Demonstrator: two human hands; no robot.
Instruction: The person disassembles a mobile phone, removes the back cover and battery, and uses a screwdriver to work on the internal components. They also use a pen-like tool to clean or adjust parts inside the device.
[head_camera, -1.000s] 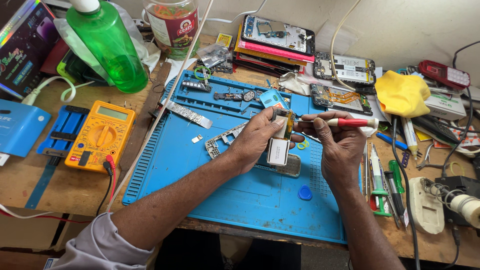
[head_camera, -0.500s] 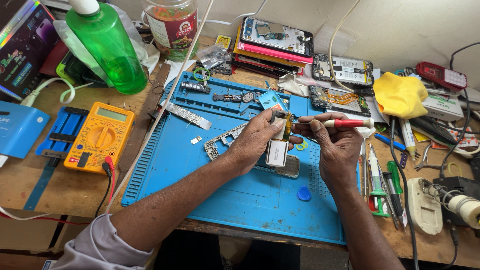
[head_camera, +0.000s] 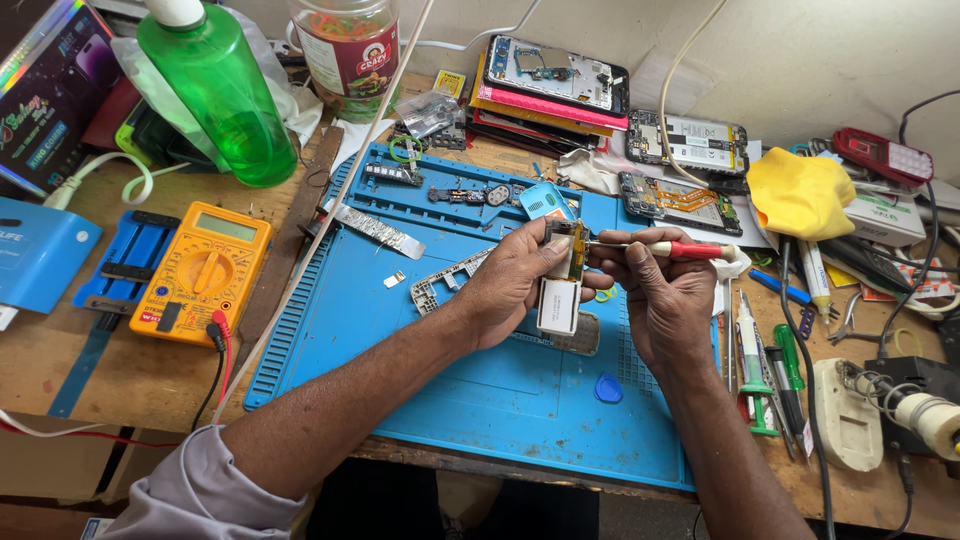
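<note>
Desk (head_camera: 120, 385): brown wood, full of tools and phone parts.
Blue mat (head_camera: 400, 330): a big rubber sheet in the middle of the desk, under both hands.
Green bottle (head_camera: 220, 95): stands upright at the far left, well away from the hands.
Yellow meter (head_camera: 200, 272): lies left of the mat, with red and black wires.
Stack of phones (head_camera: 550, 85): piled at the back by the wall.
Yellow cloth (head_camera: 800, 192): bunched up at the back right.
Left hand (head_camera: 510, 285): fingers closed around a small circuit board, held up above the mat.
Right hand (head_camera: 665, 295): pinches a red-handled screwdriver, right beside the left hand.
Screwdriver (head_camera: 675, 248): lies level, its thin tip touching the board.
Circuit board (head_camera: 562, 275): held upright between the hands, with a white part at the bottom; the thumb hides some of it.
Blue pick (head_camera: 608, 388): a little flat piece on the mat, near the right wrist.
</note>
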